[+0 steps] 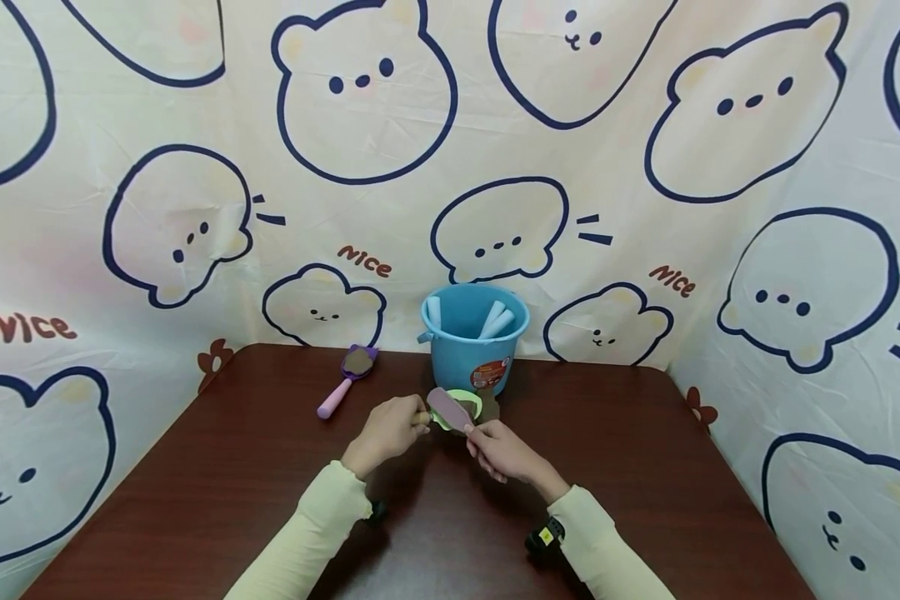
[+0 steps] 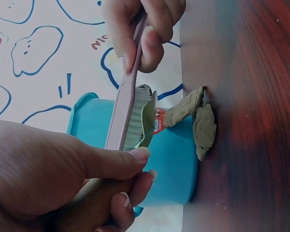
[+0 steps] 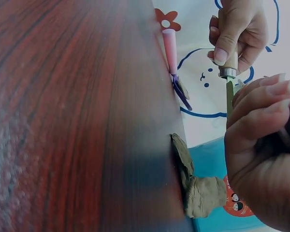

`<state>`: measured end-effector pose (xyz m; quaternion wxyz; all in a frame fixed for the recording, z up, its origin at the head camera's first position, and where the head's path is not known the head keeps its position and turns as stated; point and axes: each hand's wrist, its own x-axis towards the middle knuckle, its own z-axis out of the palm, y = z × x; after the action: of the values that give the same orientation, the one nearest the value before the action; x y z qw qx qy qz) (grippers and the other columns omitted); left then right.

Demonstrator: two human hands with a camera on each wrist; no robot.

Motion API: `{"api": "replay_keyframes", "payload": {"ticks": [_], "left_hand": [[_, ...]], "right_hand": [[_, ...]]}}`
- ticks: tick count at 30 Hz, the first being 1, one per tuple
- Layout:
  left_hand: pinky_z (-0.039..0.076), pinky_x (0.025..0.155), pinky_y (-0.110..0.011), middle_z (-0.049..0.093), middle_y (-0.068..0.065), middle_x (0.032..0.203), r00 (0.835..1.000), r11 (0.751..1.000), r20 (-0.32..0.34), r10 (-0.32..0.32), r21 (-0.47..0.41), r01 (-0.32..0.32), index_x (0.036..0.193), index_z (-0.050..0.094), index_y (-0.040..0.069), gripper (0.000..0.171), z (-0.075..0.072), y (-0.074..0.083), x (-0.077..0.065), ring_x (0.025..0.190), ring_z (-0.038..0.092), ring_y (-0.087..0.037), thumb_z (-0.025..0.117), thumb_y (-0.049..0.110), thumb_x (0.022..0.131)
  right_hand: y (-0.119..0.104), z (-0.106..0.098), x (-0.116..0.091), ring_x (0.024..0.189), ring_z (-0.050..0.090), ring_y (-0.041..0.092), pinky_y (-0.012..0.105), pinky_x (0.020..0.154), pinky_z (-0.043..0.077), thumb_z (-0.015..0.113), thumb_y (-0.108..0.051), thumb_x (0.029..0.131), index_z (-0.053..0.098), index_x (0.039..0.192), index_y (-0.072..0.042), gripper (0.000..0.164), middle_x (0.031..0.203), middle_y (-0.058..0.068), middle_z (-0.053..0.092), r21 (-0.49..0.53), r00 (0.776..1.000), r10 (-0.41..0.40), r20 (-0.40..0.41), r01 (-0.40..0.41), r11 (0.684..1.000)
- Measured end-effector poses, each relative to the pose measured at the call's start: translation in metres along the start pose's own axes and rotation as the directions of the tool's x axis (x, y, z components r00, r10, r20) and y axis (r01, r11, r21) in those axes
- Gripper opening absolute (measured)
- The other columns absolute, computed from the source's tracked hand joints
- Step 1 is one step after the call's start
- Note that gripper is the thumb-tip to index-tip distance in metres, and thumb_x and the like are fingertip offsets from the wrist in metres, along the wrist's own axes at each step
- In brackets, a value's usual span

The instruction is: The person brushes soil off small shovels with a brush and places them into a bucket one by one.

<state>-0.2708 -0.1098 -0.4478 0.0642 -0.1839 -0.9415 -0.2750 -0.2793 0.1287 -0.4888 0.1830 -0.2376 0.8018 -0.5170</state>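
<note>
My left hand (image 1: 392,433) grips the wooden handle (image 3: 228,65) of a small tool with a pale green head (image 1: 475,400), most likely a toy shovel. In my right hand (image 1: 508,452) is a mauve brush (image 1: 448,408), pinched by its handle. Its pale bristles (image 2: 137,121) touch or nearly touch the green head, as the left wrist view shows from the side. Both tools are held up above the table, in front of a blue bucket (image 1: 450,354). In the right wrist view, my right hand (image 3: 266,130) hides the brush.
Brown clay-like lumps (image 2: 204,130) lie on the dark wooden table (image 1: 270,500) against the bucket's front. Several pale blue handle-like rods (image 1: 495,321) stick up inside the bucket. Left of it lies a purple toy shovel (image 1: 351,371) with brown material in its scoop. Patterned cloth (image 1: 360,125) hangs behind.
</note>
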Motion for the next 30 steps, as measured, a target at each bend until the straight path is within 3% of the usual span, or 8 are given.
{"api": "replay_keyframes", "payload": {"ticks": [9,30], "left_hand": [[0.054,0.071,-0.038,0.07,-0.004,0.086,0.998,0.998,-0.03,0.054,0.044,-0.052,0.093,0.069,0.005,0.011,0.0,0.001,-0.004,0.074,0.059,-0.015,0.079,0.006,0.088],[0.053,0.068,-0.037,0.07,-0.003,0.084,0.997,0.998,-0.051,0.054,0.036,-0.052,0.086,0.068,0.006,0.011,0.0,-0.002,-0.002,0.073,0.06,-0.015,0.079,0.005,0.086]], "right_hand": [[0.001,-0.001,-0.001,0.039,0.038,0.011,0.025,0.036,0.035,0.038,-0.038,0.111,0.054,0.089,0.018,0.062,0.054,-0.001,0.045,-0.012,0.996,0.048,-0.077,-0.049,0.999],[0.008,-0.015,0.0,0.035,0.037,0.011,0.028,0.036,0.036,0.039,-0.033,0.112,0.057,0.086,0.018,0.059,0.049,0.0,0.044,-0.112,0.98,0.033,-0.195,-0.055,0.992]]}}
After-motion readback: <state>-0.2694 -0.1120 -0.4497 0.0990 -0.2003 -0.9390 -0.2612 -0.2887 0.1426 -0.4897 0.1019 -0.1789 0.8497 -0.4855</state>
